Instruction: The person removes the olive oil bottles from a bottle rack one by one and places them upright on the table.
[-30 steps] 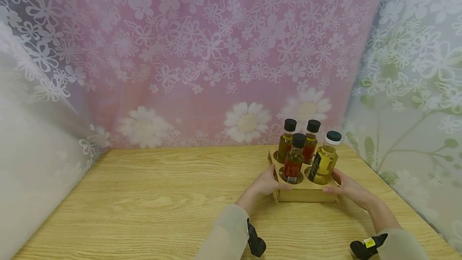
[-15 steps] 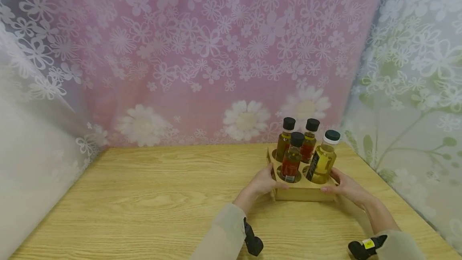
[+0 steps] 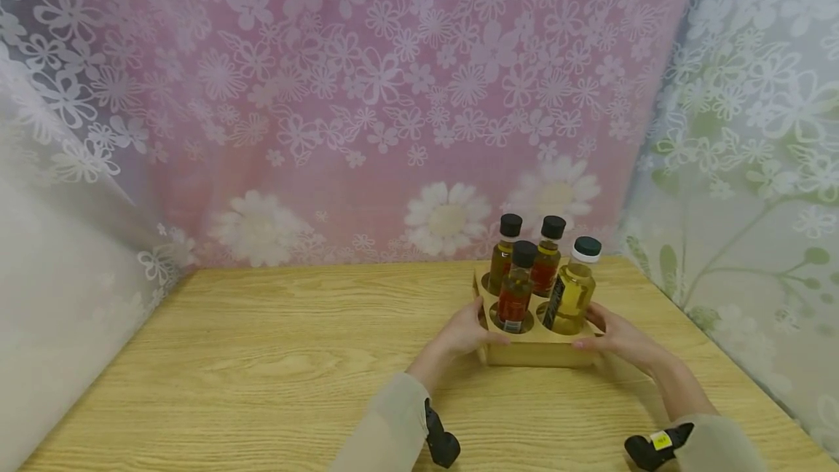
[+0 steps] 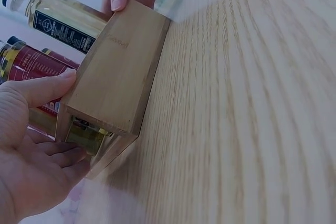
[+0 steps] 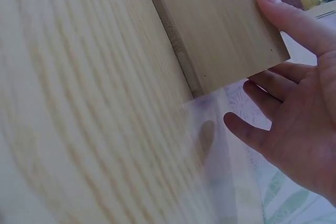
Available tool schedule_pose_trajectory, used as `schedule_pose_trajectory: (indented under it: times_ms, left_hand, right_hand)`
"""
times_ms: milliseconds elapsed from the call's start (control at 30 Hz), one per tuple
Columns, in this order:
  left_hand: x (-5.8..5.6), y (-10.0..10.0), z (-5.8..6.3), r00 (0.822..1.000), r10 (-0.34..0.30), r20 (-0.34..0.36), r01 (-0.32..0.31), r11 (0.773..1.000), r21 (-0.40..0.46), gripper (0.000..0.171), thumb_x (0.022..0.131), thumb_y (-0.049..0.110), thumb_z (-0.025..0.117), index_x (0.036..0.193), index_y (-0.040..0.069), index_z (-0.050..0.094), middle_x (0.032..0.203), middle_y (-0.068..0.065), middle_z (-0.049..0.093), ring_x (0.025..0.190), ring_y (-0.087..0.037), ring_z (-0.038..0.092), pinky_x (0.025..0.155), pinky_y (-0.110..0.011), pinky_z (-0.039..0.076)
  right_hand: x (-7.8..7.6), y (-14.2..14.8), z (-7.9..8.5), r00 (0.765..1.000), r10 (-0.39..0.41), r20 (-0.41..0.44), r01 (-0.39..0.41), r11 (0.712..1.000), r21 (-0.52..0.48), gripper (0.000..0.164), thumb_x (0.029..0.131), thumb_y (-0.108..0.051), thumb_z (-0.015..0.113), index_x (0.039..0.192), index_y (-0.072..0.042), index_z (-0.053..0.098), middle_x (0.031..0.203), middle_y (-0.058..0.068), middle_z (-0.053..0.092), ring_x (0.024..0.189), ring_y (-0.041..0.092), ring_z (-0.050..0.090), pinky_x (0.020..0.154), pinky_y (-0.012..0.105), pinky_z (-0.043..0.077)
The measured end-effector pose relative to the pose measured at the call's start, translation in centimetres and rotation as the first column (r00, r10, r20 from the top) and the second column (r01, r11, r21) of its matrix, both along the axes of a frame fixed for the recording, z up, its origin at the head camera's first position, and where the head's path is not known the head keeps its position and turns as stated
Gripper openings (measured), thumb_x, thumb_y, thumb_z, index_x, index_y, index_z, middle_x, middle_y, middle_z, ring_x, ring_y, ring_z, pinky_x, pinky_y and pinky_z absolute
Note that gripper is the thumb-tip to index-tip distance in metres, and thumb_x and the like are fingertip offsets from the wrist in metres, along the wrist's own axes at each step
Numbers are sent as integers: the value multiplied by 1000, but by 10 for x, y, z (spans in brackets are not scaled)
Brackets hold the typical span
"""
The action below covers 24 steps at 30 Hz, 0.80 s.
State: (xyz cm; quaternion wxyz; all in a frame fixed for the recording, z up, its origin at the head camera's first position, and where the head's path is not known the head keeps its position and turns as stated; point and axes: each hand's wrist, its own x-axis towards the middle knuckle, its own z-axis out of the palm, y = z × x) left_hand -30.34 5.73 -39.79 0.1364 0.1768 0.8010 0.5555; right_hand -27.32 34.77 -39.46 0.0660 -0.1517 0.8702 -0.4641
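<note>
A wooden bottle rack (image 3: 540, 355) stands on the table with bottles upright in its round holes. At its front right is a clear bottle of pale yellow oil (image 3: 573, 297) with a dark green cap. The front-left bottle (image 3: 514, 303) has a red label and black cap; two similar black-capped bottles, a left one (image 3: 501, 259) and a right one (image 3: 545, 268), stand behind. My left hand (image 3: 464, 330) grips the rack's left end, thumb on the front top edge, fingers at the open side (image 4: 86, 135). My right hand (image 3: 623, 341) holds the opposite end likewise, its lower fingers (image 5: 247, 129) spread off the wood.
The wood-grain table (image 3: 262, 355) stretches left of the rack. A pink flowered curtain (image 3: 367, 130) hangs along its back edge, and pale curtains close in the left side (image 3: 72, 275) and right side (image 3: 754, 239).
The rack, with its bottles, has shifted a little to the left across the table, both hands moving with it. Their hold looks the same.
</note>
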Motion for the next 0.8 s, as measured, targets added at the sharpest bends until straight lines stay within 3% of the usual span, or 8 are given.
schedule_pose_trajectory:
  times_ms: [200, 700, 800]
  left_hand:
    - [-1, -13, 0, 1000, 0, -10, 0, 999, -50, 98, 73, 27, 80, 146, -1, 21, 145, -16, 34, 132, -30, 33, 105, -43, 30]
    - [-2, -48, 1, 999, -32, -1, 32, 999, 34, 96, 75, 18, 78, 146, -4, 17, 145, -20, 31, 132, -33, 32, 106, -45, 28]
    - [-1, -55, 1, 1000, -19, -4, 19, 1000, 12, 96, 75, 19, 78, 145, -5, 17, 146, -21, 29, 132, -34, 31, 106, -45, 28]
  right_hand:
    - [-4, -7, 1, 998, 58, 1, -58, 998, -15, 84, 85, -15, 66, 142, 12, 11, 143, 36, 17, 131, 52, 13, 100, 64, 21]
    - [-15, -37, 4, 993, 122, -10, -122, 992, -21, 83, 82, -15, 70, 141, 13, 18, 142, 36, 23, 130, 52, 19, 99, 59, 29]
    - [-18, -42, 3, 990, 139, -10, -139, 990, -16, 83, 82, -15, 70, 140, 14, 18, 142, 35, 23, 130, 52, 18, 99, 59, 30]
